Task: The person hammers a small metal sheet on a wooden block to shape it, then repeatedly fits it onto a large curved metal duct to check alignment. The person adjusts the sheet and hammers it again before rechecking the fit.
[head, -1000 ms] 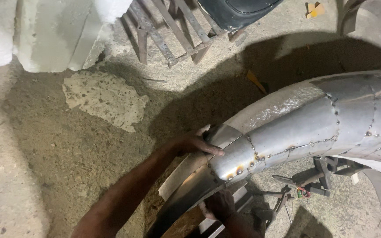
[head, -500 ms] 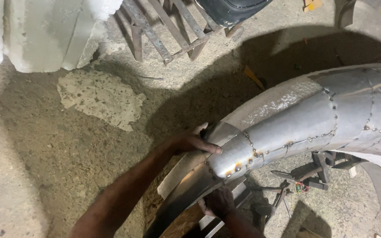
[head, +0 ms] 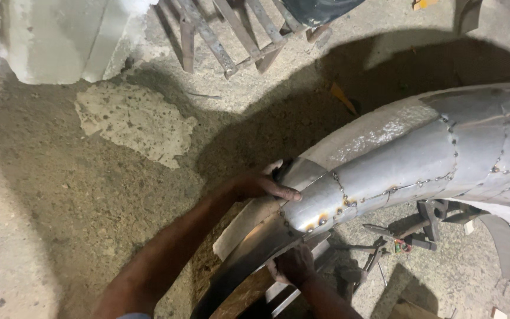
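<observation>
While my left hand (head: 261, 184) lies open with fingers flat on the narrow end of the curved, riveted grey sheet-metal duct (head: 396, 168), my right hand (head: 293, 264) grips its lower edge from beneath. Dark metal clamps (head: 402, 236) lie on the rough concrete floor (head: 90, 195) just beside it.

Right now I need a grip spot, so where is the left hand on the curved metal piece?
In the head view, the left hand rests left of centre on the narrow end of the curved riveted metal piece, above the right hand underneath.
</observation>
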